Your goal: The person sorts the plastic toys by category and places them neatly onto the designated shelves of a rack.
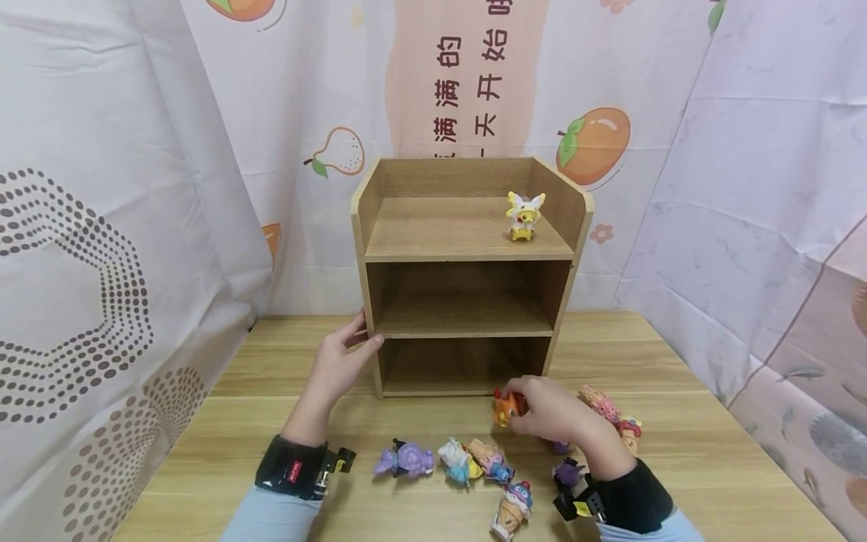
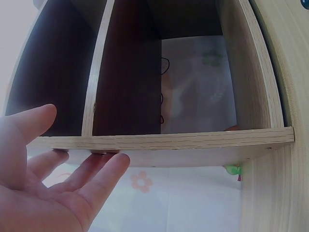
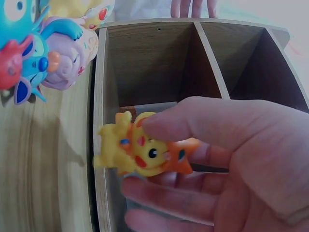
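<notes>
My right hand (image 1: 552,410) pinches a small yellow-and-orange toy figurine (image 3: 113,145) between thumb and fingers. The figurine has black eyes, red cheeks and an orange hood. It is held near the lower front edge of a wooden shelf unit (image 1: 467,331), overlapping the bottom compartment's edge in the right wrist view. My left hand (image 1: 339,365) is at the unit's left side panel (image 2: 159,141). Its extended fingers touch the panel's outer face, with the thumb apart from them by the front edge. A white-and-yellow figurine (image 1: 524,217) stands on the top shelf, towards the right.
In front of the unit lie several toy figurines on the wooden table (image 1: 271,376): a purple one (image 1: 406,459), a white-and-teal one (image 1: 455,461), an ice-cream-cone one (image 1: 512,512). More, including a pink one (image 1: 599,404), lie beside my right forearm. A printed curtain (image 1: 311,226) hangs behind.
</notes>
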A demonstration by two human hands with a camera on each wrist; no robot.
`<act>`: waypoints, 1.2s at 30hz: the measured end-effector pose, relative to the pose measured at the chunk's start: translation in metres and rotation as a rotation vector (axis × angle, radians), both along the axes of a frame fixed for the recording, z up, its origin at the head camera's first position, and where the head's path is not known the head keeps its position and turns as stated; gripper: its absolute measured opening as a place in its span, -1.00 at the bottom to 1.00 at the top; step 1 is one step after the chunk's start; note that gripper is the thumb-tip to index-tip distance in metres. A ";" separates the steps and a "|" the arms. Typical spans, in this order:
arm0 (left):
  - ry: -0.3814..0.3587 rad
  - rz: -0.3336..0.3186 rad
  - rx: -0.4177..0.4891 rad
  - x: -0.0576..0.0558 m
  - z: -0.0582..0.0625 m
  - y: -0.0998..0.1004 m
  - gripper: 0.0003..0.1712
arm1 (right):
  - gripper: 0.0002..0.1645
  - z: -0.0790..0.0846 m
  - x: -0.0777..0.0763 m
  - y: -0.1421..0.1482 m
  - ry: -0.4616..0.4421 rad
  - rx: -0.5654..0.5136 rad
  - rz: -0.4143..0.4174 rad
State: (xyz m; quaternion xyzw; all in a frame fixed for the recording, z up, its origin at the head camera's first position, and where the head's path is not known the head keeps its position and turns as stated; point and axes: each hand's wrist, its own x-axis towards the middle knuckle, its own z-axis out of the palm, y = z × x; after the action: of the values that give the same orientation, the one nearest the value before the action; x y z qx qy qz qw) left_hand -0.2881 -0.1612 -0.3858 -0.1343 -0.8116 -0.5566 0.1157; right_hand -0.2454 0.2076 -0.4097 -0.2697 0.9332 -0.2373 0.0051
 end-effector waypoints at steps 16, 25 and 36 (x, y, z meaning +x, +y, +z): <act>0.002 -0.004 -0.007 -0.001 0.000 0.000 -0.23 | -0.59 0.004 -0.001 -0.001 0.202 -0.146 0.004; 0.004 -0.001 -0.005 -0.001 0.000 0.001 -0.22 | -0.58 0.012 0.001 -0.002 0.249 -0.281 -0.028; -0.002 0.002 0.000 -0.001 0.000 0.001 -0.23 | -0.53 0.018 0.005 -0.002 0.416 -0.400 -0.015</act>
State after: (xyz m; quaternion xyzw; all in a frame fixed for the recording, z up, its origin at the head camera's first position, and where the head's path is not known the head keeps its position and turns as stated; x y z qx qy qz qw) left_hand -0.2891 -0.1605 -0.3861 -0.1332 -0.8118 -0.5566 0.1155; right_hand -0.2405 0.2054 -0.3917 -0.3012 0.8508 -0.3565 -0.2414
